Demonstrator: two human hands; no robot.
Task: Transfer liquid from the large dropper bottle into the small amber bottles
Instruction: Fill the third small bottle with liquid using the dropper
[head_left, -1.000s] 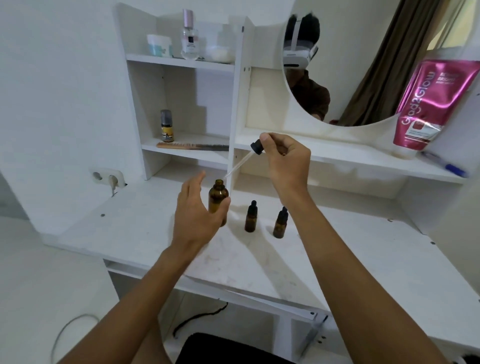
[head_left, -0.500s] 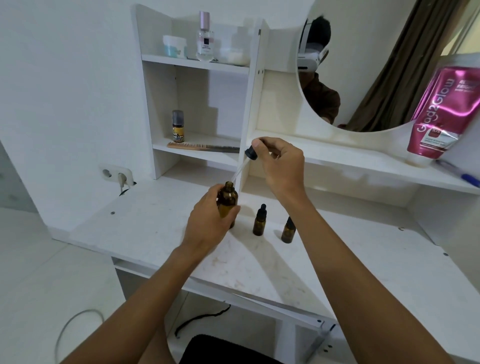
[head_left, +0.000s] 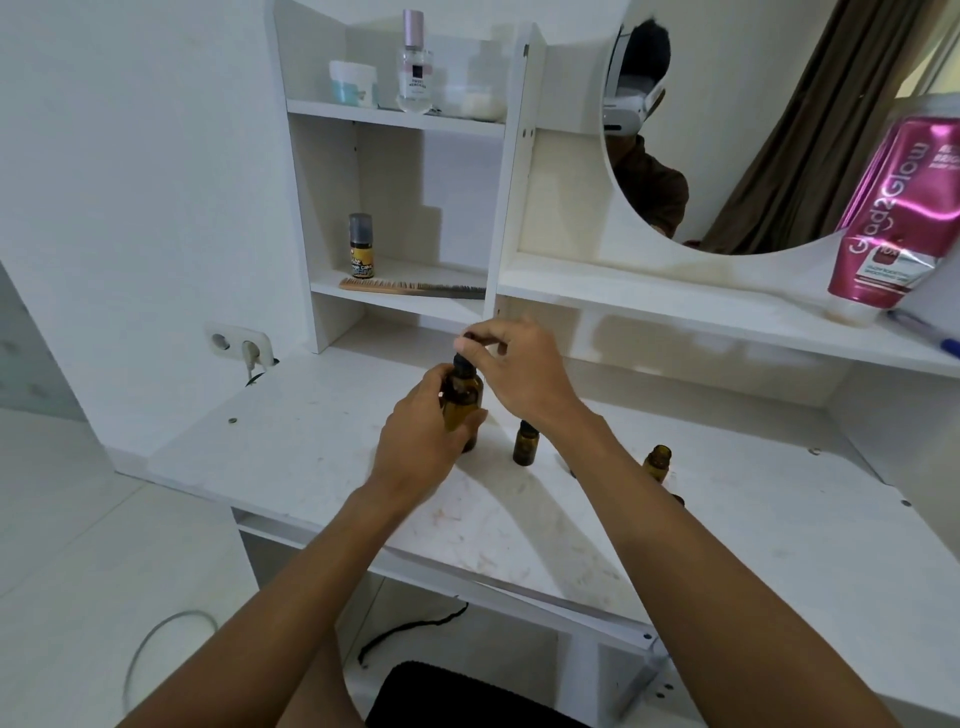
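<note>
Grip: my left hand (head_left: 422, 441) wraps the large dropper bottle (head_left: 464, 404) on the desk (head_left: 311, 447), left of the small amber bottles (head_left: 525, 444); my right hand (head_left: 519, 371) pinches its dropper cap (head_left: 464, 365). Advised: keep it upright, lift the dropper straight.

left hand (head_left: 415, 441) grips the large amber bottle (head_left: 464, 404) on the desk (head_left: 291, 441); right hand (head_left: 519, 369) pinches its dropper cap (head_left: 464, 364).
</note>
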